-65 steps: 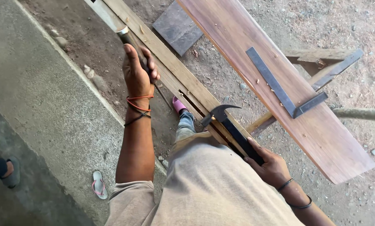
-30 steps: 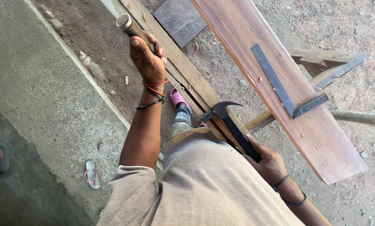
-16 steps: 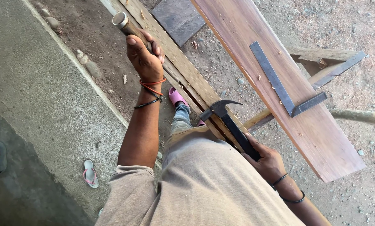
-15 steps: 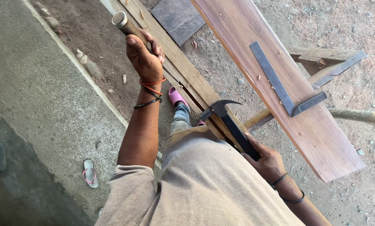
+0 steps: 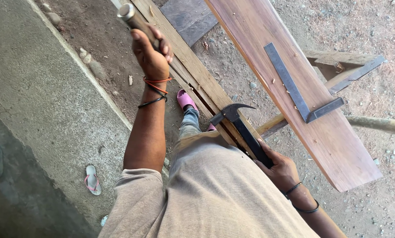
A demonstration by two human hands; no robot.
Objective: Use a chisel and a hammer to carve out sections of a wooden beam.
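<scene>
We see the left hand point(image 5: 151, 55) at 11 o'clock, raised and closed tight around a chisel point(image 5: 133, 17); its wooden handle with a metal-ringed end sticks out above the fist. On the wrist there are red and black bands point(image 5: 155, 90). The right hand point(image 5: 279, 169) at 4 o'clock is closed around the dark handle of a claw hammer point(image 5: 239, 121), and the hammer head points toward 11 o'clock, over the person's knee.

Just beside the hammer, toward 12 o'clock, pale wooden strips point(image 5: 188, 61) lie on the ground, running from 11 o'clock to 5 o'clock. Further at 2 o'clock a long reddish plank point(image 5: 268, 26) rests on a wooden trestle point(image 5: 329, 61). On the plank lies a metal try square point(image 5: 294, 88), and small wood chips are near it. Under the person we see a pink sandal point(image 5: 185, 99) on the foot. At 8 o'clock another sandal point(image 5: 92, 178) lies alone on the concrete floor point(image 5: 34, 97).
</scene>
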